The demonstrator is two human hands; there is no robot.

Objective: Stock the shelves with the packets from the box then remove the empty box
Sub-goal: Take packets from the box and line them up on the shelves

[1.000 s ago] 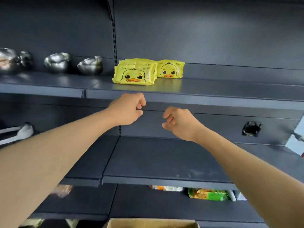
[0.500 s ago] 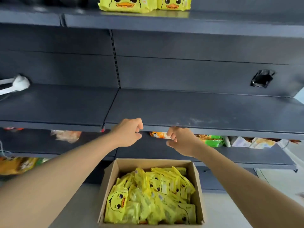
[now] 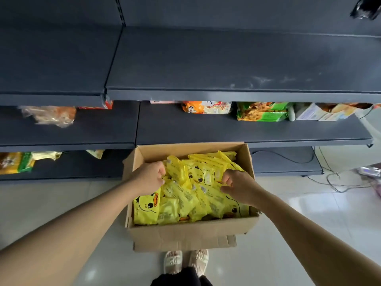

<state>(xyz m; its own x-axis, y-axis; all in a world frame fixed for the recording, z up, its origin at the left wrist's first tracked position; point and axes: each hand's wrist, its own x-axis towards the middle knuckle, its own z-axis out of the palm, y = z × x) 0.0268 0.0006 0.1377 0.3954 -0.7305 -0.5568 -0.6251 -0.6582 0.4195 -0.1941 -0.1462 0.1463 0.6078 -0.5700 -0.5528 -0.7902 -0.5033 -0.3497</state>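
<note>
An open cardboard box [image 3: 185, 234] stands on the floor in front of the dark shelves, filled with several yellow duck packets [image 3: 185, 201]. My left hand [image 3: 151, 176] is inside the box at its left side, fingers curled onto the edge of a yellow packet. At the right side, my right hand [image 3: 239, 184] pinches the top of another yellow packet. Both packets still lie in the pile. The dark shelf [image 3: 226, 58] above the box is bare.
The lower shelf [image 3: 185, 129] carries orange [image 3: 206, 107] and green snack bags [image 3: 261, 111] at its back, with a clear bag [image 3: 49, 115] at left. Black cables [image 3: 329, 176] trail on the tiled floor at right. My sandalled feet [image 3: 185, 263] stand just behind the box.
My view dropped from the upper shelf with stocked duck packets down to the box. Both hands came down from shelf height into the box and closed on packets.
</note>
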